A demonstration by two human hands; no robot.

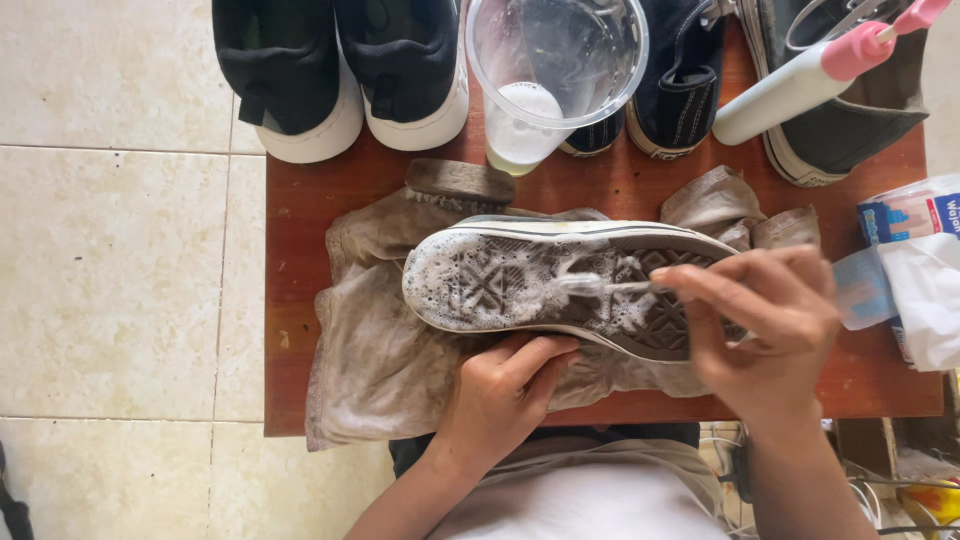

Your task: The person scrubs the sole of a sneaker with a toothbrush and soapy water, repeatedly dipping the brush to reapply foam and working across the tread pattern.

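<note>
Two hands: engaged on one upturned shoe (520, 285).
Left hand (505, 385): clamped on shoe edge.
Right hand (770, 320): fingers closed around toothbrush (600, 286), bristles on soapy sole.
Support: stained cloth (370, 350) on wooden table (290, 200).

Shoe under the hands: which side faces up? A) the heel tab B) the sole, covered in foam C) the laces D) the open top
B: the shoe lies on a dirty cloth with its patterned sole up and soapy, while the right hand works a small brush over it and the left hand steadies its edge.
</note>
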